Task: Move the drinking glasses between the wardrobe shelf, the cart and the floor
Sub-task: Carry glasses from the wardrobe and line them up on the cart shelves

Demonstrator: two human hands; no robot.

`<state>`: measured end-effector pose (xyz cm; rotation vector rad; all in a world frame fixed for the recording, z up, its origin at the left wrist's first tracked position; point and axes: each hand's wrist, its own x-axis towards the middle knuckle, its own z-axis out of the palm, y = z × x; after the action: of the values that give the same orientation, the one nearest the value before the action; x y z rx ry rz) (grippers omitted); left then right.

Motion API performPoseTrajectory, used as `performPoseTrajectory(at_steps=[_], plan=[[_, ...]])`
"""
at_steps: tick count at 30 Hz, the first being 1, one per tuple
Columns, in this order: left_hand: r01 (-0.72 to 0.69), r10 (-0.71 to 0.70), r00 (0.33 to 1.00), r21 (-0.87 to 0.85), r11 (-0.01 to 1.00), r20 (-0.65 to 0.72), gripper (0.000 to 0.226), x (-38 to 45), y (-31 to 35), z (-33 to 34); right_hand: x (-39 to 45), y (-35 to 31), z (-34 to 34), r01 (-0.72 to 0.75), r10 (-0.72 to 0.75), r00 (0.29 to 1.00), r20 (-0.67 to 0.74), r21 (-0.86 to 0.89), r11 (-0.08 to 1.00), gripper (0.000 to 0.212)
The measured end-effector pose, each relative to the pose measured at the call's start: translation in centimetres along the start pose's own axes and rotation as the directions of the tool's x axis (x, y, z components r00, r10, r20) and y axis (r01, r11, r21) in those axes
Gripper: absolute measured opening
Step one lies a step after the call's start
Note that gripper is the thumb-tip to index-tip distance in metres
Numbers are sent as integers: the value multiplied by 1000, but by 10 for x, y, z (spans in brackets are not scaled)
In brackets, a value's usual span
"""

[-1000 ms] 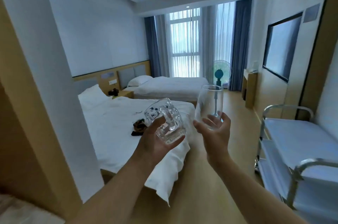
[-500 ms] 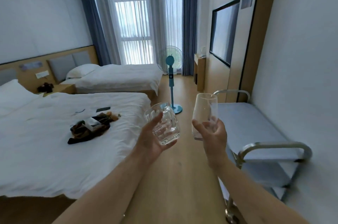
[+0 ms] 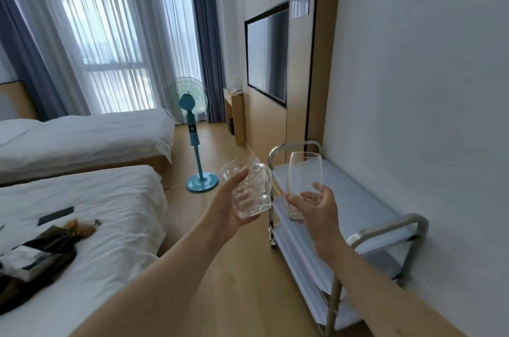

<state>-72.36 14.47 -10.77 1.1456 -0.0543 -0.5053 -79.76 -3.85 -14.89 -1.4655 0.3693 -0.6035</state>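
Note:
My left hand (image 3: pixel 223 209) grips a clear, faceted glass mug (image 3: pixel 252 190) with a handle, tilted to the left, in mid-air over the wooden floor (image 3: pixel 242 276). My right hand (image 3: pixel 318 211) holds a tall, smooth drinking glass (image 3: pixel 303 175) by its lower part, nearly upright. Both glasses look empty. The tall glass hangs over the left edge of a metal cart (image 3: pixel 358 199) with pale blue shelves, which stands against the right wall. The wardrobe shelf is out of view.
A turquoise standing fan (image 3: pixel 192 127) stands on the floor ahead, left of the cart. Two white beds (image 3: pixel 82 221) fill the left side; the near one has a dark garment and a phone on it. A wall television (image 3: pixel 265 51) and a small desk sit beyond the cart.
The view has swung to the right, bringing the cart from the frame's edge to just under my right hand. Both hands keep their hold on the glasses.

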Motion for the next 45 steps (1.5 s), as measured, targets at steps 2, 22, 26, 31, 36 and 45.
performPoseTrajectory(at_steps=[2, 22, 26, 31, 36, 45], plan=[[30, -31, 997, 18, 999, 69, 69, 29, 15, -6, 22, 4, 12, -7, 7, 999, -38, -5, 1000, 80], [189, -202, 949, 74, 979, 242, 74, 271, 48, -56, 183, 77, 101, -131, 108, 951, -289, -61, 990, 77], [181, -198, 959, 98, 979, 202, 68, 313, 40, -49, 223, 99, 97, -153, 130, 947, -294, -54, 987, 78], [125, -153, 978, 183, 975, 144, 80, 379, 39, -29, 284, 126, 88, -173, 164, 935, -315, -1, 985, 77], [107, -157, 983, 399, 911, 96, 110, 452, 34, 7, 347, 148, 70, -205, 218, 909, -354, 74, 976, 79], [126, -209, 974, 541, 831, 93, 101, 556, -2, 65, 428, 191, 23, -264, 302, 851, -431, 145, 953, 78]])
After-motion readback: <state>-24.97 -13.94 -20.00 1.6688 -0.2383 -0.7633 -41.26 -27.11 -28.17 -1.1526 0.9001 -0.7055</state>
